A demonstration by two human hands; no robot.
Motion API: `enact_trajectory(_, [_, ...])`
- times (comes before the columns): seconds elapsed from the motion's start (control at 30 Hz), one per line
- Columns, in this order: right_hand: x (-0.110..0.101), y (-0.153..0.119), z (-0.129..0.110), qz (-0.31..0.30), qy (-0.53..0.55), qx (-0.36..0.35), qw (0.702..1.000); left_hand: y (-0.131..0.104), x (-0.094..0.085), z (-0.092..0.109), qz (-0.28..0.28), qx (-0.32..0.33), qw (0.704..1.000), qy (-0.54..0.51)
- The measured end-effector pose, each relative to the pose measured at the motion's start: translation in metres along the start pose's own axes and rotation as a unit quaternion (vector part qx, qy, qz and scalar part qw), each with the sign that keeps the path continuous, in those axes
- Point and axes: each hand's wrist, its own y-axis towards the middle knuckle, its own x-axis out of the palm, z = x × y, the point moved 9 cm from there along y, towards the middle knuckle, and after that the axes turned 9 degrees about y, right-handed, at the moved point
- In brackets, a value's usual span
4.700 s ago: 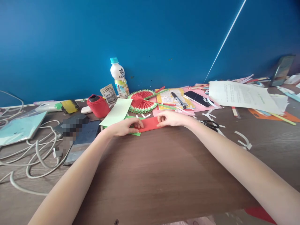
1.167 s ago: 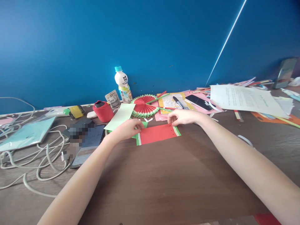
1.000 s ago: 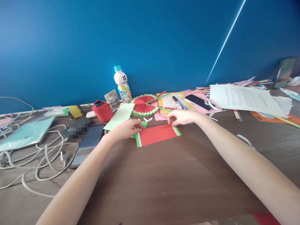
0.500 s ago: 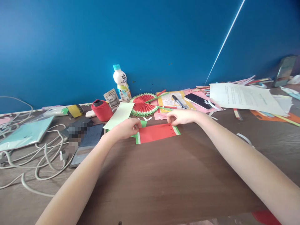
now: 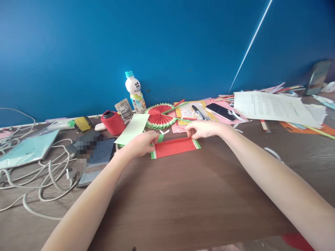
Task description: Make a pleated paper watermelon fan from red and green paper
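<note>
A red paper strip (image 5: 174, 147) with white and green bands at both ends lies across the brown table. My left hand (image 5: 146, 142) pinches its upper left corner, and my right hand (image 5: 197, 129) pinches the upper right one. Along the top, the paper's edge is lifted slightly between my fingers. Just behind sits a pleated red paper fan (image 5: 160, 116) with a green rim and two green-and-red sticks. Pale green paper (image 5: 133, 128) rests beyond my left wrist.
A bottle (image 5: 135, 93) stands near the blue wall. Left are a red roll (image 5: 113, 123), phone (image 5: 98, 162) and white cables (image 5: 49, 174). Right are another phone (image 5: 222, 111), a pen (image 5: 198, 112) and printed sheets (image 5: 272, 108).
The top edge of the red paper has folded up a little between my hands. Both hands stay nearly in place, and the view has shifted slightly.
</note>
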Motion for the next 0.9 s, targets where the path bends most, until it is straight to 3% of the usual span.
enact_trajectory(0.17, [-0.001,0.003,0.001,0.026,-0.001,-0.005,1.0,0.0,-0.003,-0.003,0.024,-0.008,1.0,0.014])
enact_trajectory(0.63, [0.0,0.001,-0.003,0.034,-0.018,0.022,0.999,-0.003,-0.003,-0.001,-0.004,0.001,0.999,0.05])
enact_trajectory(0.9, [0.001,0.001,-0.006,0.071,-0.001,-0.052,0.996,-0.003,0.001,0.011,0.043,0.037,0.982,0.18])
